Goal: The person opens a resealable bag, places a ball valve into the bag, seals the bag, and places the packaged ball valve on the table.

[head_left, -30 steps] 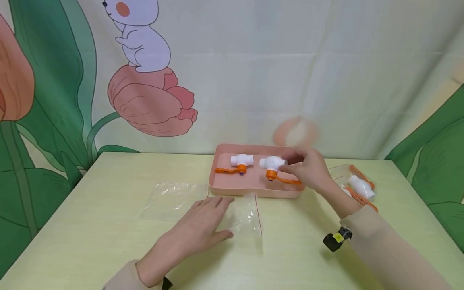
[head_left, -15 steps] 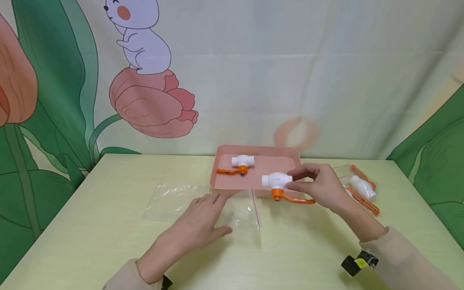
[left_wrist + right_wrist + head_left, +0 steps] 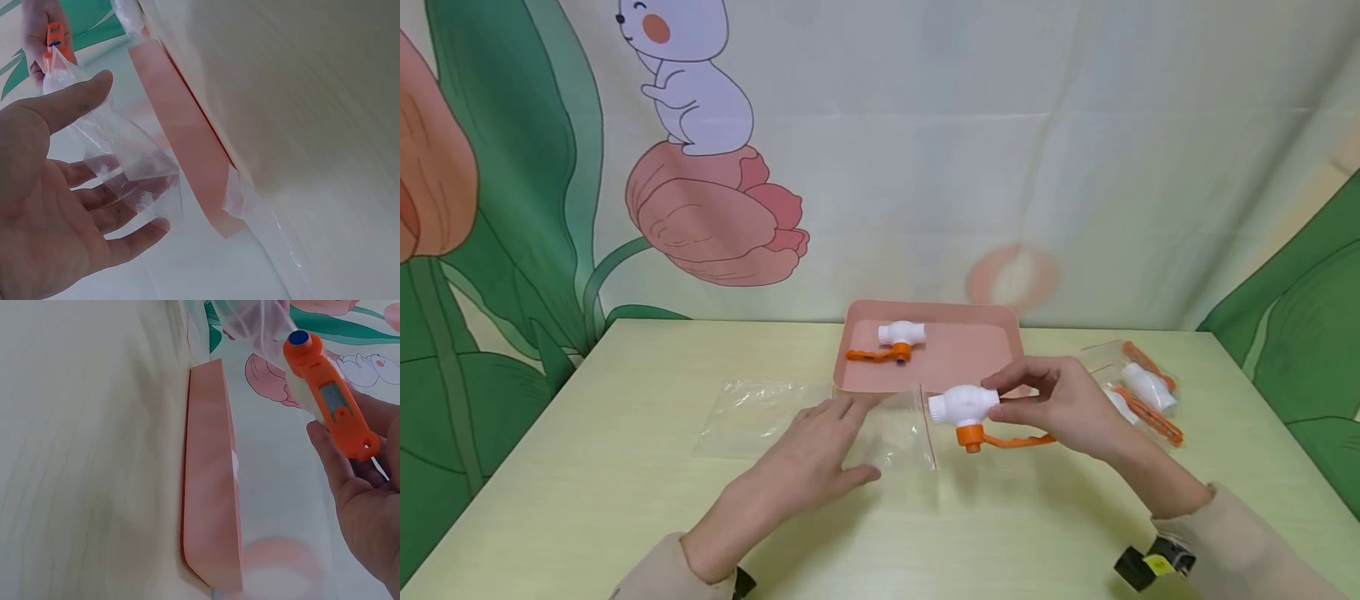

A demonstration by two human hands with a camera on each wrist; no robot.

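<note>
Head view puts both hands at the middle of the worktop [image 3: 625, 492], and from where I stand the right hand [image 3: 1067, 408] has its thumb and fingers pinched on one end of a white valve [image 3: 964, 405]. That valve is up in the air in front of the pink tray [image 3: 973, 346], its barrel roughly level, its orange lever [image 3: 1021, 442] slung beneath and pointing toward the palm. Its free end is near the red-edged mouth of a clear bag [image 3: 898, 433]. At that bag is the left hand [image 3: 808, 454], thumb apart, fingers loosely bent and clenching nothing; from the left wrist, the film rises between thumb and fingers, touching them.

Farther out, more clear film [image 3: 763, 408] lies flat to the left; whether it belongs to the same bag I can't tell. Inside the tray's left half sits a second valve [image 3: 902, 335], lever pointing left. Off to the right, beyond the right hand, bagged valves [image 3: 1148, 388] rest on the worktop. A printed curtain [image 3: 887, 183] with flowers, leaves and a white animal hangs behind everything.
</note>
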